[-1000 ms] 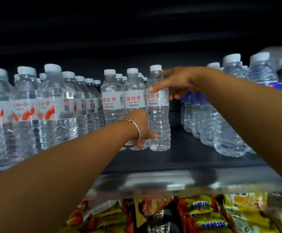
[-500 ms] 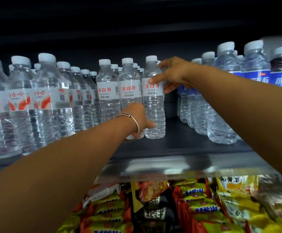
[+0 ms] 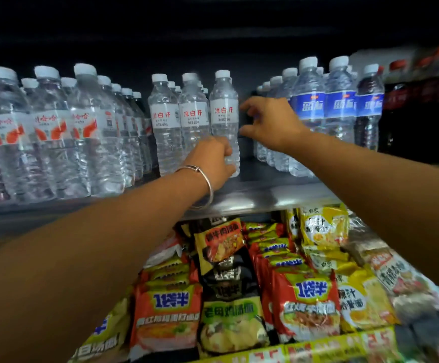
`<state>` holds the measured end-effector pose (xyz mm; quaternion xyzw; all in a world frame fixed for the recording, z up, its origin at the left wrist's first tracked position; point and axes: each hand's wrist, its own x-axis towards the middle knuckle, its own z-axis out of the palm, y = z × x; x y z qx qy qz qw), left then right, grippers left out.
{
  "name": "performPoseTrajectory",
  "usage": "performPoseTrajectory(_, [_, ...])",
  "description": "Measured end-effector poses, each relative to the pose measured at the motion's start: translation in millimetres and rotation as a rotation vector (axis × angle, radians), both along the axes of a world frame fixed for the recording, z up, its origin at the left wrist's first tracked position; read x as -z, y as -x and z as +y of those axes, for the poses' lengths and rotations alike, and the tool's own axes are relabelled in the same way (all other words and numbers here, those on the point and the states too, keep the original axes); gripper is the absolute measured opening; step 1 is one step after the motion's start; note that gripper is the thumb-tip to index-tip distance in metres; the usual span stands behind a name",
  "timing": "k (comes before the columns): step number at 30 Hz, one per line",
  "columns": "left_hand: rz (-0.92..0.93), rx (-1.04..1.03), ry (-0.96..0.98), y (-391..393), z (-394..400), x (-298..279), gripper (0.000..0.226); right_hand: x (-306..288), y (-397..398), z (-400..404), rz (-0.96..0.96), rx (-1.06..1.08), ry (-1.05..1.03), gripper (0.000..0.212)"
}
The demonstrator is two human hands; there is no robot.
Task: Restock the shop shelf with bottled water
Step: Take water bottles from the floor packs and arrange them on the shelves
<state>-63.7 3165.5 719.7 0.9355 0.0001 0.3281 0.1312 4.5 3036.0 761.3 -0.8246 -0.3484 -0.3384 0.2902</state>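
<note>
Left hand (image 3: 214,159) grips bottle (image 3: 223,119), base hidden | right hand (image 3: 270,124) fingers spread, empty

The dark shelf (image 3: 260,195) with its metal front lip carries rows of upright bottles. Left of the left hand (image 3: 214,159) stand orange-labelled water bottles (image 3: 48,132); at its fingers, three white-labelled bottles (image 3: 195,119); beyond the right hand (image 3: 270,124), blue-labelled bottles (image 3: 340,106), then dark soda bottles (image 3: 422,100).
</note>
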Motion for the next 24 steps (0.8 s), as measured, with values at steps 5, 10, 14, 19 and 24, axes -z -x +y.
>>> performPoseTrajectory(5, [-0.001,0.115,0.014,40,-28,44,0.037,65,55,-32,-0.069,-0.025,0.168,0.050])
performPoseTrajectory(10, [0.094,0.181,0.067,64,-57,124,0.041,157,88,-68,0.026,-0.048,0.264,0.046])
performPoseTrajectory(14, [0.203,0.230,0.100,71,-73,211,0.038,245,102,-91,0.175,-0.052,0.319,0.044])
performPoseTrajectory(19, [0.381,0.280,0.132,66,-92,335,0.041,361,101,-119,0.411,-0.011,0.410,0.046])
performPoseTrajectory(24, [0.560,0.279,0.125,65,-107,478,0.043,506,95,-143,0.629,0.013,0.448,0.044])
